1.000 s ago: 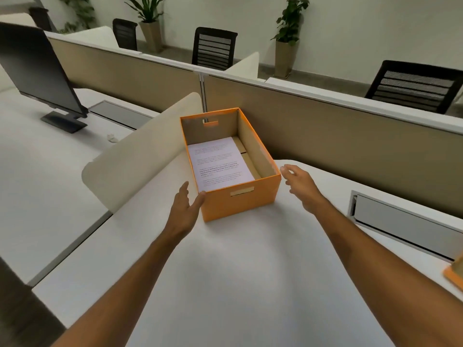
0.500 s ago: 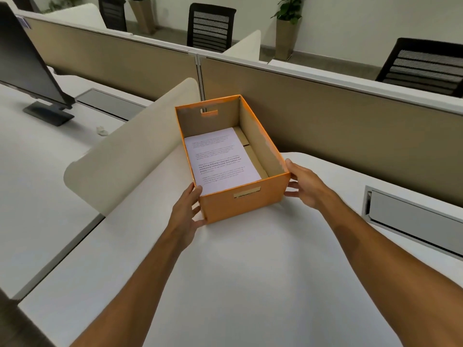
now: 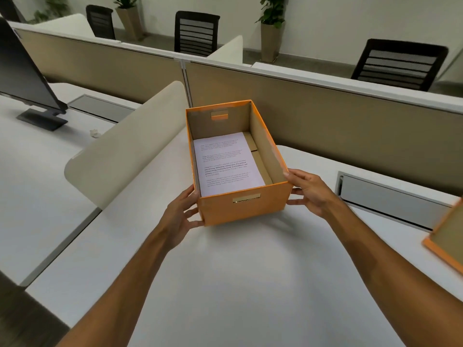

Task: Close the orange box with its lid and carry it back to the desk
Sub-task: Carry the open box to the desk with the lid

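Observation:
An open orange box (image 3: 244, 207) sits on the white desk (image 3: 225, 284) in front of me, with a printed sheet of paper (image 3: 226, 162) lying inside. My left hand (image 3: 183, 215) presses against the box's near-left corner. My right hand (image 3: 309, 191) grips its near-right corner, thumb at the rim. The orange lid (image 3: 448, 240) lies upside down at the desk's right edge, partly cut off by the frame.
A beige divider panel (image 3: 125, 156) stands left of the box, and a tan partition wall (image 3: 350, 121) runs behind it. A cable tray cover (image 3: 390, 201) lies to the right. A monitor (image 3: 22, 78) stands on the left desk. Black chairs and potted plants are beyond.
Both hands closed in from beside the box and now hold its near corners. The box has come slightly nearer to me, and the lid has come into view at right.

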